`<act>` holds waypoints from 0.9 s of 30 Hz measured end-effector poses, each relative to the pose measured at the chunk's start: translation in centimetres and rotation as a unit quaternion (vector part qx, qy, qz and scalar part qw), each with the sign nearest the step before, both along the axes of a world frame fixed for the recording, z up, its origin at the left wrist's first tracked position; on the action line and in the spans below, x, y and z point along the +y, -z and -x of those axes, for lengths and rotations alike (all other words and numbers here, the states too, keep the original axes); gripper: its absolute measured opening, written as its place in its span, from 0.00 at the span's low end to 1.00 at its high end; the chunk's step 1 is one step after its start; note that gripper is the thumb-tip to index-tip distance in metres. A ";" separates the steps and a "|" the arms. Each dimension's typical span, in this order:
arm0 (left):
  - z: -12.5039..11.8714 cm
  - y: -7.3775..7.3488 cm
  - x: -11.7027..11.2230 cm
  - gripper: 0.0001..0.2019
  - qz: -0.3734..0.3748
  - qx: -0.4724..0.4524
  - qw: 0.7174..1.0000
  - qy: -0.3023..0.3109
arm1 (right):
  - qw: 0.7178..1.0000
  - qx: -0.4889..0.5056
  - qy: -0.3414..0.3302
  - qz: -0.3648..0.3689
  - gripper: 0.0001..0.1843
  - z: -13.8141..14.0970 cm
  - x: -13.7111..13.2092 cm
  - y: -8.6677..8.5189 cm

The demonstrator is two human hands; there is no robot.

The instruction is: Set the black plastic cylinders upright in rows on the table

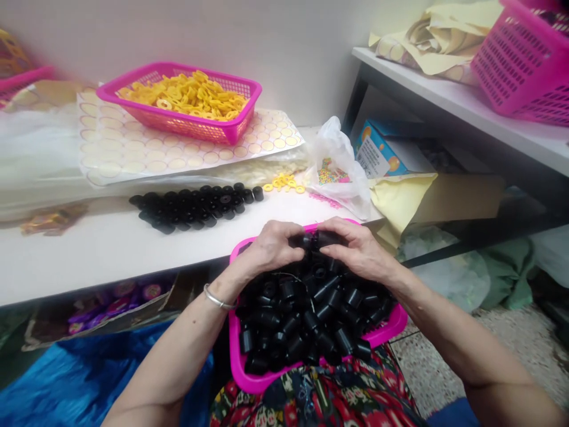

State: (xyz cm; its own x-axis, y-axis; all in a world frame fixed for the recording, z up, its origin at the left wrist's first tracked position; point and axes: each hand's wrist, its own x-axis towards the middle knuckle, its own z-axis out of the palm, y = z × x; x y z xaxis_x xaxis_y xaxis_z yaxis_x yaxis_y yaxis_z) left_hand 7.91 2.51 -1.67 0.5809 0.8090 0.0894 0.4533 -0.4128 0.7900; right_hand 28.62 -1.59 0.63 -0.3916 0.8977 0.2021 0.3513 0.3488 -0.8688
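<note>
On my lap sits a pink basket (pixel 242 379) heaped with short black plastic cylinders (pixel 311 320). Over its far edge my left hand (pixel 278 244) is closed on a black cylinder (pixel 306 240), thumb and fingers around it. Close beside it, my right hand (pixel 353 244) grips another dark cylinder (pixel 328 238). The two pieces meet or nearly meet end to end; whether they are joined I cannot tell. A thin pale strand crosses the pile below my hands. On the table ahead, several black cylinders (pixel 191 207) stand in close rows.
A pink basket of yellow rings (pixel 186 98) rests on a printed sheet (pixel 284 139) at the back. Loose yellow rings (pixel 284 182) and a plastic bag (pixel 342 172) lie on the table. Right are a blue box (pixel 373 151) and a shelf (pixel 427 89) bearing another pink basket (pixel 524 65).
</note>
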 end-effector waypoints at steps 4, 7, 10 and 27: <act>0.0 -0.3 0.0 0.12 -0.068 0.059 0.996 0.007 | 0.999 -0.017 -0.028 -0.034 0.22 -0.2 0.1 0.0; -0.1 -0.3 0.0 0.12 -0.084 0.077 0.993 0.016 | 0.998 -0.028 -0.031 -0.042 0.24 -0.4 0.1 0.2; -0.2 -0.2 0.1 0.12 -0.088 0.080 0.993 0.021 | 0.996 -0.056 -0.034 -0.060 0.24 -0.5 0.1 0.4; -0.4 -1.3 -0.1 0.18 0.019 -0.147 0.989 -0.006 | 0.993 0.072 0.035 0.084 0.14 0.6 0.4 0.0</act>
